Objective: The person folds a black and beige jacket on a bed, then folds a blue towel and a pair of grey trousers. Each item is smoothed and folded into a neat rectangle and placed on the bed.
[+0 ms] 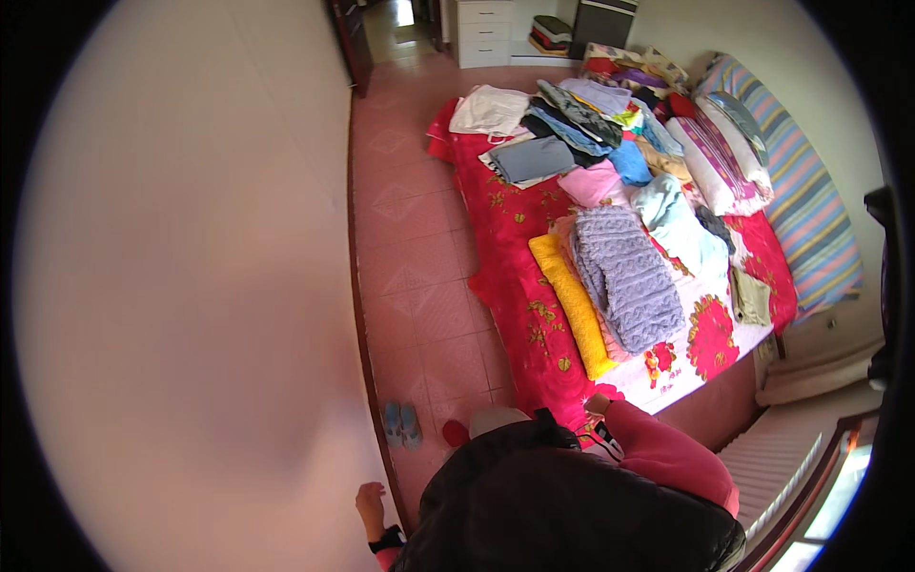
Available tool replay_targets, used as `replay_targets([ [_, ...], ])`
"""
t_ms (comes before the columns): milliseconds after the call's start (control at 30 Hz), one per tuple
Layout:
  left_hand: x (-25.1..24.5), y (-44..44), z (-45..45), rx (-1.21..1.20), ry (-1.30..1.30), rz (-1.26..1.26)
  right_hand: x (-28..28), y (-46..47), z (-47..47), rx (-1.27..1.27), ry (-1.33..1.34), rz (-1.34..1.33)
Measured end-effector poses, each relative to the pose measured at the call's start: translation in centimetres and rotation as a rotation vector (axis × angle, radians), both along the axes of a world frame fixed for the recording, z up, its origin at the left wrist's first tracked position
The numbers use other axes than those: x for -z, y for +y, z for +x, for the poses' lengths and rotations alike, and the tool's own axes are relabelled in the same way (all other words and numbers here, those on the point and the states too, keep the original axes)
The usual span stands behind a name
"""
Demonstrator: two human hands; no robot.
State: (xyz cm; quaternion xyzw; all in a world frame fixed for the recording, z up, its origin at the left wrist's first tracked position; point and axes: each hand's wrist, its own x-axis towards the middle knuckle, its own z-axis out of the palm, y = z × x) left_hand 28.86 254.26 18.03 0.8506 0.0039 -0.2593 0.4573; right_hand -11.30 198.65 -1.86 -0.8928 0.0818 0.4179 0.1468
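Observation:
My left hand, with a black band at its wrist, hangs beside the wall at the lower left; it holds nothing visible, its fingers loosely bent. My right hand, in a pink sleeve, is at the near edge of the bed over the red floral bedspread. Its fingers are too small to make out. Just beyond it lie a folded yellow textile and a folded grey-purple textured blanket, stacked partly on a pink one. A pale blue garment is spread beside them.
Clothes are heaped at the bed's far end, including grey folded trousers and a white bag. Rolled bedding rests by a striped cushion. Blue slippers stand by the wall. White drawers stand beyond.

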Motion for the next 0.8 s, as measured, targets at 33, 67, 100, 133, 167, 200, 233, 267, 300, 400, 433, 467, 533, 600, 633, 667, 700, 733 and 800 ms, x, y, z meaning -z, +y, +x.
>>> replay_targets([
  [33, 0.1, -1.1, 2.9, 0.077, -0.051, -0.055, -1.0, 0.7, 0.5, 0.452, -0.030, 0.168],
  [67, 0.2, -3.0, 6.6, 0.142, -0.064, -0.073, -1.8, 2.1, 1.0, 0.946, -0.038, 0.344],
  [100, 0.2, -5.6, 10.3, 0.203, -0.070, -0.111, -2.3, 3.5, 1.5, 1.295, -0.079, 0.452],
  [133, 0.1, -8.6, 13.6, 0.234, -0.047, -0.120, -2.4, 4.6, 2.0, 1.458, -0.106, 0.506],
  [167, -0.2, -11.8, 16.8, 0.322, -0.092, -0.104, -2.3, 5.7, 2.3, 1.502, -0.146, 0.597],
  [200, -0.5, -15.2, 19.8, 0.396, -0.128, -0.099, -1.4, 5.8, 3.1, 1.476, -0.003, 0.531],
  [233, -0.9, -18.7, 22.6, 0.460, -0.168, -0.094, -0.5, 6.2, 3.6, 1.049, -0.087, 0.380],
  [267, -1.2, -22.3, 24.9, 0.510, -0.191, -0.108, 0.4, 6.4, 3.8, 0.608, -0.164, 0.245],
  [300, -1.6, -26.1, 27.0, 0.554, -0.215, -0.121, 1.6, 6.1, 4.6, 0.136, -0.148, 0.078],
  [400, -3.1, -35.2, 31.7, 0.680, -0.264, -0.093, 3.6, 4.2, 8.3, 0.215, 0.127, 0.126],
  [433, -3.5, -38.4, 33.1, 0.720, -0.275, -0.075, 3.3, 2.9, 10.2, 0.250, 0.120, 0.137],
  [467, -4.2, -40.4, 34.0, 0.742, -0.239, -0.100, 3.0, 1.0, 12.4, 0.243, 0.107, 0.116],
  [533, -5.1, -43.1, 36.3, 0.790, -0.205, -0.064, 1.9, -2.7, 17.6, 0.220, 0.029, 0.050],
  [600, -5.4, -46.1, 39.0, 0.783, -0.128, -0.105, 0.1, -8.0, 23.7, 0.180, -0.114, -0.092],
  [633, -5.5, -46.9, 40.3, 0.775, -0.131, -0.093, -0.7, -10.6, 26.8, 0.191, -0.193, -0.165],
  [667, -5.5, -47.6, 41.9, 0.764, -0.119, -0.068, -1.5, -13.1, 29.9, 0.250, -0.221, -0.206],
  [700, -5.3, -48.8, 43.6, 0.754, -0.111, -0.049, -2.3, -15.7, 33.0, 0.579, -0.243, -0.033],
  [733, -5.1, -49.8, 45.1, 0.719, -0.097, -0.046, -2.9, -18.4, 36.1, 0.955, -0.271, 0.161],
  [800, -4.3, -52.0, 48.6, 0.714, -0.085, -0.023, -3.4, -23.2, 41.1, 1.482, -0.435, 0.411],
])
